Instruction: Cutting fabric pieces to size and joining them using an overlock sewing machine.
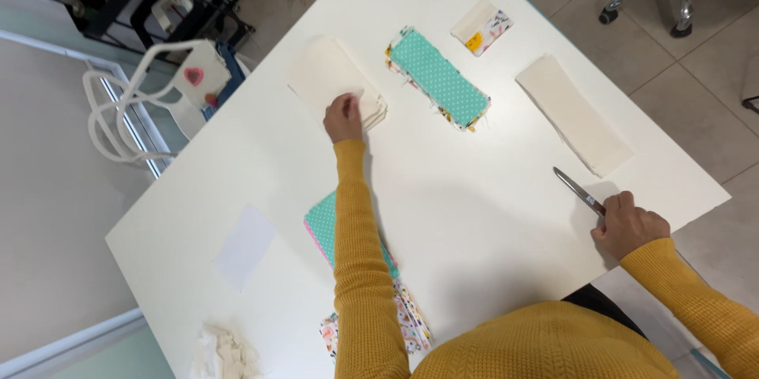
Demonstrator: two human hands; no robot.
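The left hand (342, 118) is reaching out to a stack of cream cloth pieces (332, 79) lying near the far left of the white table (474, 213), its fingers pinching the stack's near right corner, where the layers are fanning out. The right hand (628, 225) is resting near the table's right edge, fingers curled tight around the handle of a pair of scissors (579, 192) whose blades are pointing up and left. Just right of the cream stack is lying a teal dotted cloth stack (439, 79), then a small folded pouch (482, 27) and a long cream strip (573, 114). More teal and flowered cloth (320, 225) is showing under the left sleeve, with a white paper sheet (243, 246) beside it.
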